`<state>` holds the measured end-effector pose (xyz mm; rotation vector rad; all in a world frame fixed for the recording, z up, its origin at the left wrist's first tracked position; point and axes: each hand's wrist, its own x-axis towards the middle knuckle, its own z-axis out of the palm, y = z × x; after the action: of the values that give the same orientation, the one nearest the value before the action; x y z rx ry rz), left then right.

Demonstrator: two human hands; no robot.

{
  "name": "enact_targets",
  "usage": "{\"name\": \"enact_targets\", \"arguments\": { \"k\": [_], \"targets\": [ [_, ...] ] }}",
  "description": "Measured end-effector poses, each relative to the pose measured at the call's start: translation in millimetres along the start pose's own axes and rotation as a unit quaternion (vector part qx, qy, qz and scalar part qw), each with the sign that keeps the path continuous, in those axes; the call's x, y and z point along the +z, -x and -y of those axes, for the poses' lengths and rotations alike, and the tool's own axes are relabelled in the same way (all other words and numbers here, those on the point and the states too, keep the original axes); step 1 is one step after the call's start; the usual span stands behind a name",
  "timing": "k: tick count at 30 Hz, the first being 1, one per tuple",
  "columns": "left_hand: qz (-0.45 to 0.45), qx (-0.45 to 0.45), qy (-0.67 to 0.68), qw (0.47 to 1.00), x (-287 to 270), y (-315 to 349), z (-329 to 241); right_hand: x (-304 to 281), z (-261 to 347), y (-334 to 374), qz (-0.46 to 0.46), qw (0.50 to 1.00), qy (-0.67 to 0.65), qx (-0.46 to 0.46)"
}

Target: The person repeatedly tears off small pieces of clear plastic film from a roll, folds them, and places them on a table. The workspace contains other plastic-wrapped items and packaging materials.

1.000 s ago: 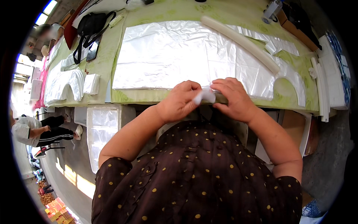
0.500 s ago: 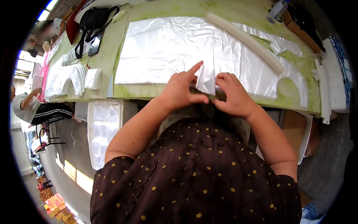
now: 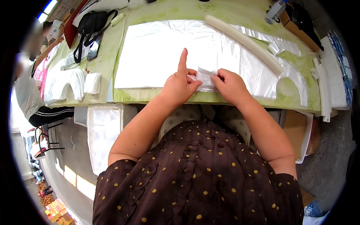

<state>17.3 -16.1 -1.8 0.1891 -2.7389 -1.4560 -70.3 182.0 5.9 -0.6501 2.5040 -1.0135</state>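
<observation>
A small folded piece of thin white plastic film (image 3: 205,77) is held between my hands at the near edge of the table. My left hand (image 3: 179,85) pinches its left side between thumb and bent fingers, while the index finger points straight out. On the film's right edge, my right hand (image 3: 231,87) is closed, thumb against curled fingers. Beneath and beyond both hands spreads a wide, flat stack of white plastic sheets (image 3: 153,52). Which layers my fingers grip cannot be made out fully.
A pale tube (image 3: 243,45) lies slantwise across the sheets. A green patterned cloth (image 3: 165,11) covers the table. At left are a black bag (image 3: 92,22), a phone (image 3: 94,48) and folded white plastic (image 3: 92,83). Below stands a clear bin (image 3: 103,138). Another person (image 3: 30,90) works far left.
The film piece, upright and narrow before, is now folded lower and flatter. My right fingers have closed on its edge; my left fingers have curled in, index finger extended. The other person has leaned forward.
</observation>
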Motion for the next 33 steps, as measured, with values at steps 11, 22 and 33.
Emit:
{"name": "enact_targets", "arguments": {
  "k": [11, 22, 33],
  "targets": [
    [-0.049, 0.187, -0.308, 0.932, 8, -8, 0, -4, 13, -24, 0.041, 0.992, 0.094, 0.067],
    [-0.004, 0.135, -0.387, 0.912, 22, 1, 7, 17, 8, 14, -0.060, 0.998, 0.020, -0.029],
    [0.051, 0.206, -0.293, 0.932, 11, 38, 9, -8, -8, 71, -0.133, 0.939, 0.026, -0.315]
  ]
}}
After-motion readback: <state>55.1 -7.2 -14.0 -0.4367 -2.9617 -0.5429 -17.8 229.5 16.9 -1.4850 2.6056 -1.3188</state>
